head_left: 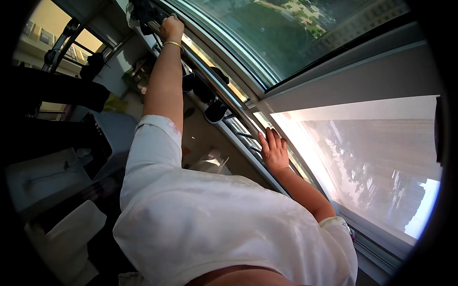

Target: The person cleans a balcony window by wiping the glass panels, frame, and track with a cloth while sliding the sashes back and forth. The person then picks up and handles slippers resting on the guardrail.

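My left hand (171,29) is closed at the upper end of a long metal rail (217,85), below the window. A yellow bangle (173,45) circles that wrist. Whatever lies inside the left fingers is hidden. Right beside this hand is a bundle of dark cloth or straps (139,13). Lower along the same rail, my right hand (275,151) lies open with its fingers spread, resting against the rail and window ledge. Between the two hands, several dark shoe-like items (215,111) sit on the bars under the rail.
Large window glass (286,38) looks down on greenery, with a pale screened panel (367,162) next to it. To the left, dark hanging clothes (57,90) block part of the view. A grey box-shaped appliance (112,138) and a whitish basin (45,178) stand below them.
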`<state>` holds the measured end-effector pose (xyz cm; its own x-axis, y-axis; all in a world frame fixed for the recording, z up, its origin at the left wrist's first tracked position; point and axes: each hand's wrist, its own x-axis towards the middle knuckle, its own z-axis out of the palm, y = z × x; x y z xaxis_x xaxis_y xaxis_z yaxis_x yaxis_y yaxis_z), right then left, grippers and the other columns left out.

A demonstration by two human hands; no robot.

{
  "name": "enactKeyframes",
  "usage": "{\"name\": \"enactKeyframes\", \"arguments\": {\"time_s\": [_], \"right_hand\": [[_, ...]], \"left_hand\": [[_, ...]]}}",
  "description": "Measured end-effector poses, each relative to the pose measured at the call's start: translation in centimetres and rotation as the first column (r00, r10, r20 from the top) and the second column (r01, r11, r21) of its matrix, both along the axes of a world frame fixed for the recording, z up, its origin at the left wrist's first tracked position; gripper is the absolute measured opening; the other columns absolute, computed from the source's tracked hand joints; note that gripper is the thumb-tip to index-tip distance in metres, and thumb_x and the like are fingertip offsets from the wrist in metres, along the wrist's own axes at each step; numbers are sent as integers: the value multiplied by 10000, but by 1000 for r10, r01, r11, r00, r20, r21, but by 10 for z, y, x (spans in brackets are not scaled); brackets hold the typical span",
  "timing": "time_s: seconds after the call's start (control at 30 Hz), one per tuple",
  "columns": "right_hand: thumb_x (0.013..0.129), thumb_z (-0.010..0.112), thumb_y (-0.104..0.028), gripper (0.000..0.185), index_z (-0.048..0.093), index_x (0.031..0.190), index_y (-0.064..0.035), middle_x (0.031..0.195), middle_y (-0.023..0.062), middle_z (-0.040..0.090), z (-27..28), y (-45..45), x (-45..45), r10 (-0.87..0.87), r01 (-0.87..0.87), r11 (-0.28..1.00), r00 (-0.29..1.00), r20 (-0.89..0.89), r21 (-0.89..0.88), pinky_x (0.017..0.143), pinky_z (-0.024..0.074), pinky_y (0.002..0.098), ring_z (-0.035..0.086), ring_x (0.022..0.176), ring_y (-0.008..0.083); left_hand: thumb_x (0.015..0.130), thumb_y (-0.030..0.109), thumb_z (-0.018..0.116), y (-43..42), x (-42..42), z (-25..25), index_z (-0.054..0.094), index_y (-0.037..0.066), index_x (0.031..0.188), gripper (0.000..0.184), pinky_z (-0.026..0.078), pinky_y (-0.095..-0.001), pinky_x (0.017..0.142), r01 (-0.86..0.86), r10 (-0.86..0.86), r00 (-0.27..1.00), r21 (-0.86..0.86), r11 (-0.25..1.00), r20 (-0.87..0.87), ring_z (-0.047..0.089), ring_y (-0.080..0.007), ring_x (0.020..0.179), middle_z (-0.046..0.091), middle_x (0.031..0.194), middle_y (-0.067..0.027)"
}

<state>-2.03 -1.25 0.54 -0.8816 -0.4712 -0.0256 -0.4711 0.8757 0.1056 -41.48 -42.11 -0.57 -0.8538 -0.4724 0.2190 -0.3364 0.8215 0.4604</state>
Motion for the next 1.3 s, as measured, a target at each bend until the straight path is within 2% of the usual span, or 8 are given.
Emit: {"name": "enactKeyframes", "arguments": {"time_s": [0.23,0.47,0.57,0.6,0.77,0.87,0.93,1.3], "right_hand": [[843,578,-131,663,352,1465,-181,1443,147,419,2,0,1,10,-9,997,1000,4,-79,993,374,448,419,1305,331],[784,635,-120,749,325,1465,-170,1434,170,423,-5,1,4,24,-24,996,1000,3,-87,990,361,487,411,1308,355],[792,631,-120,737,330,1463,-172,1441,171,416,-4,1,0,19,-20,996,1000,-4,-86,991,359,493,409,1313,348],[829,614,-166,688,356,1466,-187,1437,156,429,1,0,0,8,-7,999,1000,8,-48,986,375,468,426,1308,332],[837,596,-152,691,337,1476,-194,1448,142,411,7,-2,5,-1,2,1000,999,37,-24,998,371,464,416,1313,330],[831,604,-154,712,323,1484,-196,1451,133,404,2,0,1,1,-2,1000,1000,-9,-18,1009,365,457,405,1321,327],[830,605,-149,730,303,1494,-195,1464,128,387,6,-1,2,-16,16,1000,1000,26,-5,1024,354,446,387,1337,318],[845,579,-150,727,276,1503,-203,1472,121,386,0,-1,3,-14,14,1000,999,-31,-1,1056,324,438,373,1353,309]], "left_hand": [[937,265,567,78,115,0,671,-16,1025,313,530,-421,845,310,-305,927,-13,951,-218,610,-333,968,615,1059,-179],[877,184,639,89,105,-4,682,-11,910,203,529,-410,838,162,-160,948,-17,987,-275,615,-347,945,630,1005,-186],[886,157,613,48,55,1,700,21,871,162,544,-383,793,47,-55,982,-48,998,-182,642,-303,916,661,1013,-151],[896,133,596,20,28,-24,705,48,850,146,539,-346,736,53,-82,994,-337,940,-73,646,-280,890,673,988,-143],[912,203,586,13,33,-5,702,21,1016,239,541,-402,817,306,-137,937,-562,768,322,639,-342,953,660,1108,-170],[935,231,567,61,86,-5,691,-9,964,271,541,-414,800,191,-231,941,-176,966,-246,630,-361,914,660,1017,-171],[919,236,602,103,142,-19,660,4,862,246,512,-438,747,423,-439,800,-133,896,-409,610,-359,889,636,925,-152],[779,100,668,185,249,13,691,116,985,208,521,-391,748,851,-848,378,-221,476,-371,604,-302,879,641,975,-62]]}}
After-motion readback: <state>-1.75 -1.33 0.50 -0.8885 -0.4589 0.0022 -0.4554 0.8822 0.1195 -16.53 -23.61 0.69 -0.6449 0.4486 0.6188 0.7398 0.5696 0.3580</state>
